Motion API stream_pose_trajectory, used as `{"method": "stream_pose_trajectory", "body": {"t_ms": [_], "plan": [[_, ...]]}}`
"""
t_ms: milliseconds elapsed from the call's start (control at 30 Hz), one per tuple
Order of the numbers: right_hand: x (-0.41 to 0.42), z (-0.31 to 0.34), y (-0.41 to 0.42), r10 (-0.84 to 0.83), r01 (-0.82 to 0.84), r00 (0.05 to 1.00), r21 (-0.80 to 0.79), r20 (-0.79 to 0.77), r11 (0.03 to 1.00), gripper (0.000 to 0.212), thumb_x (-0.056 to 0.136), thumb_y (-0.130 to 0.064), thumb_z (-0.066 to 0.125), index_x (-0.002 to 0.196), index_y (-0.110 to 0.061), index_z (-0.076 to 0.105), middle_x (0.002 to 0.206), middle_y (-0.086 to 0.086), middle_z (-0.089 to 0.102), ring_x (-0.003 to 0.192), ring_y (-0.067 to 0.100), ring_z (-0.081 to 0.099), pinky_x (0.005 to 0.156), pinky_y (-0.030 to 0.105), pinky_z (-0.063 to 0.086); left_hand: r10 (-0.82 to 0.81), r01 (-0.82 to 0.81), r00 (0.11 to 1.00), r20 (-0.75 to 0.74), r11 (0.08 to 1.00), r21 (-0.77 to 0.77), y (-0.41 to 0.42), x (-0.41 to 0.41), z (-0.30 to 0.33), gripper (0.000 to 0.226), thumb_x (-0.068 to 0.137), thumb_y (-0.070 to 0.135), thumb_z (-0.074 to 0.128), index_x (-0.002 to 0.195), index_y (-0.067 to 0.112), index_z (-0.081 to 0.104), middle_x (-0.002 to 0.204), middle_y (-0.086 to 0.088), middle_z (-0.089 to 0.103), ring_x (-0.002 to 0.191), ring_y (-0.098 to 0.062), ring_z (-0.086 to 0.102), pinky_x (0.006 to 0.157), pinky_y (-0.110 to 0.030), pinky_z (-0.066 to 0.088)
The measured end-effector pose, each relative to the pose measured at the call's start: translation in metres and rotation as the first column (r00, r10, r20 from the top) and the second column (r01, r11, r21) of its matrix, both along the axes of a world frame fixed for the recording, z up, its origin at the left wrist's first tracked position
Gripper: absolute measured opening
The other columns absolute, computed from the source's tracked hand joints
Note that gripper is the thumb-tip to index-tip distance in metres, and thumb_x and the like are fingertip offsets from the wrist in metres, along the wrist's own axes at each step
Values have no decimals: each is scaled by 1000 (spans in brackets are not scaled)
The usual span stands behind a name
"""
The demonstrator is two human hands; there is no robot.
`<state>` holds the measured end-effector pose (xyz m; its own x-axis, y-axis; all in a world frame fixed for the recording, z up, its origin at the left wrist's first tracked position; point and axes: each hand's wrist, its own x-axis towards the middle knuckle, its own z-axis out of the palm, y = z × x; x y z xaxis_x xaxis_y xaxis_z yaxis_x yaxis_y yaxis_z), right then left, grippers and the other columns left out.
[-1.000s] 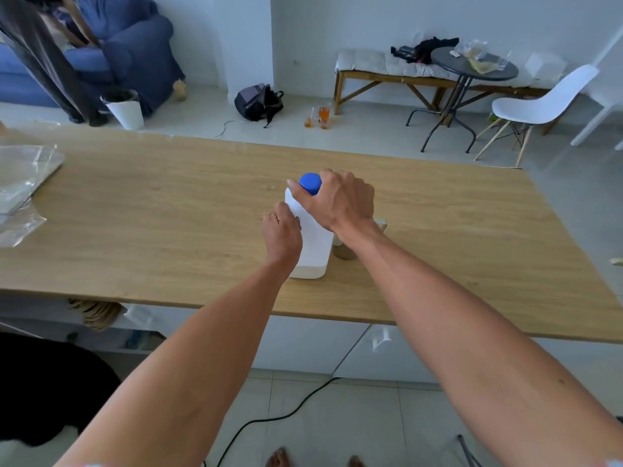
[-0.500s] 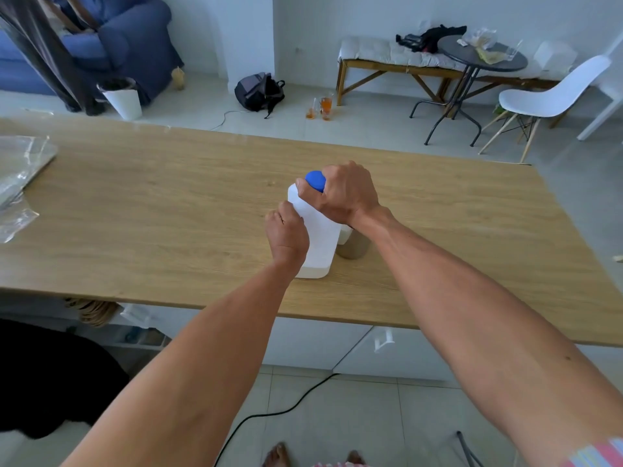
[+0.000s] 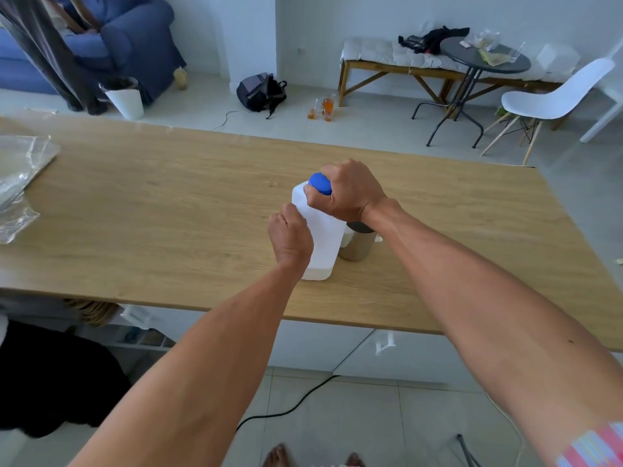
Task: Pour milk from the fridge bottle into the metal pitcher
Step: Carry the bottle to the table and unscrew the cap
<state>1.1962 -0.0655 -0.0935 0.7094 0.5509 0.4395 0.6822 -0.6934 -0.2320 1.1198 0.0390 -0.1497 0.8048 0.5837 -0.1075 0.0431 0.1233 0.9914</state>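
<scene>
A white plastic milk bottle [image 3: 323,239] stands upright on the wooden table [image 3: 175,210], near its front edge. Its blue cap [image 3: 319,184] is on. My left hand [image 3: 290,238] grips the bottle's body from the near left side. My right hand [image 3: 347,192] is closed around the blue cap from the right. The metal pitcher [image 3: 358,243] stands just right of the bottle, touching or almost touching it, partly hidden under my right wrist.
Clear plastic wrapping [image 3: 20,183] lies at the table's left end. Beyond the table are a white chair [image 3: 553,96], a round dark table [image 3: 485,59], a bench [image 3: 387,59], a backpack [image 3: 259,91] and glasses [image 3: 323,107] on the floor.
My right hand has tightened and turned on the blue cap. The view shifted slightly, so the pitcher shows more below my wrist. Bottle and left hand stay in place.
</scene>
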Motion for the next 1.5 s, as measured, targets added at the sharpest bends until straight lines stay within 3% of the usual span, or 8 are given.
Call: {"method": "stream_pose_trajectory", "body": {"t_ms": [400, 533, 700, 933, 1100, 1233, 1333, 1500], "plan": [[-13, 21, -10, 166, -154, 986, -222, 35, 963, 37, 82, -37, 40, 99, -7, 55, 94, 0, 45, 73, 19, 40, 54, 33, 40, 51, -50, 998, -43, 999, 15, -2, -5, 6, 44, 101, 7, 38, 59, 15, 29, 60, 4, 29, 55, -11, 25, 57, -34, 28], [-21, 29, -18, 25, -16, 999, -284, 26, 959, 59, 93, -65, 40, 128, -20, 54, 109, 0, 58, 76, 20, 53, 63, 36, 51, 36, -36, 999, -23, 999, -15, -3, -7, 5, 34, 90, 24, 36, 57, 16, 31, 57, 5, 32, 60, -17, 28, 60, -37, 30], [-26, 41, -8, -202, 201, 979, -307, 29, 930, 65, 91, -81, 38, 84, -17, 53, 71, -4, 57, 65, 23, 56, 61, 34, 42, 36, -36, 999, -20, 999, -11, -4, -7, 5, 28, 80, 29, 32, 55, 16, 32, 51, 8, 35, 60, -20, 31, 60, -38, 32], [-37, 62, 4, -121, 69, 981, -313, -151, 947, 34, 75, -45, 58, 90, -16, 67, 89, 2, 61, 77, 26, 59, 65, 35, 47, 46, -46, 998, -39, 999, -22, -4, -10, 9, 28, 78, 32, 32, 58, 13, 37, 61, -1, 41, 73, -25, 39, 68, -44, 37], [-41, 66, -11, -106, 120, 960, 38, -260, 992, 31, 76, -38, 69, 96, -14, 68, 90, 3, 65, 78, 19, 57, 67, 31, 48, 20, -21, 998, -63, 1000, -15, -1, -11, 7, 28, 78, 33, 33, 58, 14, 38, 62, -2, 44, 71, -25, 40, 66, -44, 37], [-51, 35, -35, -126, 361, 902, 561, -413, 745, 32, 74, -23, 80, 101, -9, 69, 90, 2, 69, 76, 13, 63, 69, 29, 56, -5, 5, 997, -75, 1000, -4, 0, -11, 5, 28, 79, 34, 33, 58, 15, 36, 63, -3, 45, 70, -24, 38, 65, -41, 35], [-68, -6, -55, -157, 525, 821, 617, -549, 586, 38, 76, -21, 84, 111, -13, 72, 102, -6, 71, 90, 11, 69, 79, 27, 58, -8, 7, 998, -69, 1000, -12, -2, -12, 5, 28, 81, 34, 33, 59, 15, 35, 62, 0, 43, 66, -22, 37, 63, -37, 34], [-100, -83, -75, -274, 663, 708, 478, -651, 576, 38, 71, -25, 87, 105, -16, 71, 113, 5, 66, 91, 13, 68, 74, 21, 55, -1, 1, 996, -87, 1000, -6, -2, -10, 2, 27, 82, 33, 34, 60, 18, 35, 69, -1, 42, 68, -22, 37, 63, -38, 33]]}}
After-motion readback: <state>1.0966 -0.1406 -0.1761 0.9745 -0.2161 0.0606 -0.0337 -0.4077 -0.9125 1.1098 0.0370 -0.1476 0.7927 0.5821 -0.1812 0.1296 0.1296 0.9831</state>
